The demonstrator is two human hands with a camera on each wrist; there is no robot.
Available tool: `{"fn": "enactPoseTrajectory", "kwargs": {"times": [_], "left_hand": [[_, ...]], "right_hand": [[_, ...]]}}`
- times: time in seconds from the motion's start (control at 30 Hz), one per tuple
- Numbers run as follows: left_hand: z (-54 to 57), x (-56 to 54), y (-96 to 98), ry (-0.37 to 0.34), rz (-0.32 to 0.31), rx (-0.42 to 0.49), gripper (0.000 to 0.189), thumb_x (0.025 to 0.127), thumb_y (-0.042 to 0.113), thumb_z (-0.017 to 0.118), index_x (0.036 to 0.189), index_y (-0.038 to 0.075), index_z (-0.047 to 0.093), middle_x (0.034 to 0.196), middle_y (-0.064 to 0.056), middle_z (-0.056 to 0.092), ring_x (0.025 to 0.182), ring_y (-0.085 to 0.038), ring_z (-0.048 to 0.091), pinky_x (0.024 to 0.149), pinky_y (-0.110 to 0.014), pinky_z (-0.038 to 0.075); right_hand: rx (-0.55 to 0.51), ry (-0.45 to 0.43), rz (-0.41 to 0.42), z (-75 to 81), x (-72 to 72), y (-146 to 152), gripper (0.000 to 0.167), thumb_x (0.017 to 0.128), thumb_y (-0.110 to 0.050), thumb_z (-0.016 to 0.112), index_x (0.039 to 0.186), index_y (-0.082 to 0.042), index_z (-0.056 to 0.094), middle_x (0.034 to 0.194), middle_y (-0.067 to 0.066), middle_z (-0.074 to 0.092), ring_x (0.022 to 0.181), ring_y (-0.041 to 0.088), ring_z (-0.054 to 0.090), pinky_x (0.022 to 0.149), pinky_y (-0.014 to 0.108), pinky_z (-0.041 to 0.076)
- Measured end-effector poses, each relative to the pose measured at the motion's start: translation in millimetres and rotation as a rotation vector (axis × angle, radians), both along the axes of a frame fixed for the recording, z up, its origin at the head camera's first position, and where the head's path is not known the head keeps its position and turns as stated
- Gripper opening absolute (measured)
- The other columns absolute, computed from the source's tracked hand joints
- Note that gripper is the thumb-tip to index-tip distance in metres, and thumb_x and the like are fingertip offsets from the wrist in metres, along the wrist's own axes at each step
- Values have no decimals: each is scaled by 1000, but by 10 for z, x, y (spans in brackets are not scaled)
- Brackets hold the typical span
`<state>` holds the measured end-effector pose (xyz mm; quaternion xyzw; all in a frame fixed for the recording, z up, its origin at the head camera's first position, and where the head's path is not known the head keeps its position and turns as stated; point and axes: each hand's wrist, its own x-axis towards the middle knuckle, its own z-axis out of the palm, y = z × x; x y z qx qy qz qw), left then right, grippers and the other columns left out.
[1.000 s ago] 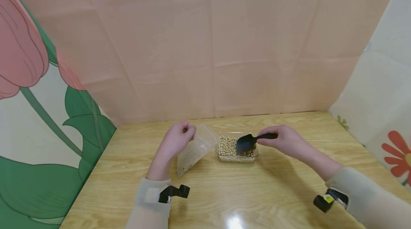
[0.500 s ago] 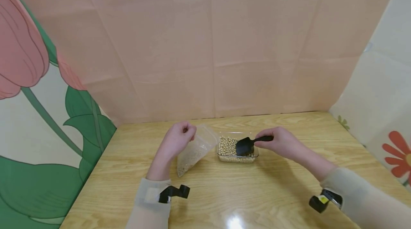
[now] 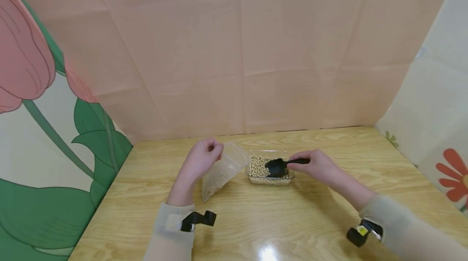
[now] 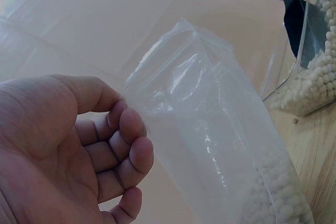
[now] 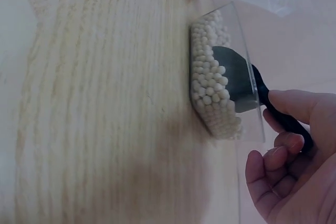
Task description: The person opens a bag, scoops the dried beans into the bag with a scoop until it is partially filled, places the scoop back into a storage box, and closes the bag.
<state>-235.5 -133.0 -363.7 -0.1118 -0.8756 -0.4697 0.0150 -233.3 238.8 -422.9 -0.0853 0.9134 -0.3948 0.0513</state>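
My left hand (image 3: 201, 159) pinches the upper edge of a clear zip bag (image 3: 223, 169) between thumb and finger. Pale beans lie in the bag's lower corner, and its top gapes slightly in the left wrist view. To the right of the bag stands a clear plastic box (image 3: 270, 181) holding round pale beans (image 5: 210, 85). My right hand (image 3: 318, 166) grips the handle of a small black scoop (image 3: 276, 168). The scoop's blade is inside the box, its tip pushed into the beans.
Everything rests on a wood-grain table (image 3: 234, 224). Behind it hangs a pinkish cloth (image 3: 241, 57). One loose bean (image 4: 295, 121) lies on the table beside the box.
My right hand has moved a little left and down, taking the scoop's blade lower and deeper into the beans. The left hand and bag have stayed in place.
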Motion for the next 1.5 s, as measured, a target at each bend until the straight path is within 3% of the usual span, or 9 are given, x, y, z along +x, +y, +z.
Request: {"fn": "enactPoseTrajectory", "kwargs": {"times": [0.17,0.23,0.3,0.5,0.8,1.3,1.5], "left_hand": [[2,4,3,1,4,-6,32,113,23,58,84,11,64,81,-5,61,66,-20,42,63,-37,38],[5,9,6,0,5,-4,31,113,23,58,84,11,64,82,-5,61,66,-20,42,63,-37,38],[9,15,9,-3,6,0,31,112,23,58,85,11,64,82,-6,61,66,-20,43,64,-38,38],[6,7,8,-4,7,6,31,113,23,58,85,11,64,83,-6,61,67,-21,44,64,-38,39],[-1,2,-1,-2,-2,13,32,113,24,58,85,11,65,81,-6,60,64,-20,40,62,-38,37],[16,9,9,-8,11,0,31,112,24,58,86,11,65,82,-6,62,65,-20,42,63,-37,38],[10,4,6,-2,13,-10,31,112,24,58,85,11,65,82,-6,62,65,-20,43,63,-37,39]], "right_hand": [[-28,13,-17,-68,16,-20,41,101,-41,83,130,-12,82,139,19,72,98,26,66,80,42,53],[-40,17,-21,-109,18,-26,42,101,-43,82,130,-13,82,142,18,72,122,32,67,94,48,54],[-57,9,-29,-153,9,-32,42,101,-44,81,130,-15,82,143,17,71,131,36,64,100,51,53],[-61,7,-47,-207,-11,-73,45,101,-49,80,132,-17,81,146,18,69,129,34,64,94,45,50],[-97,-29,-75,-272,-44,-153,50,99,-50,82,134,-14,80,147,19,68,137,41,60,108,57,49],[-161,-23,-61,-371,-106,-170,44,100,-47,82,131,-16,82,145,15,70,141,38,58,112,55,45],[-167,-37,-60,-391,-124,-145,46,101,-49,81,134,-17,81,149,16,68,136,34,59,104,48,47]]}}
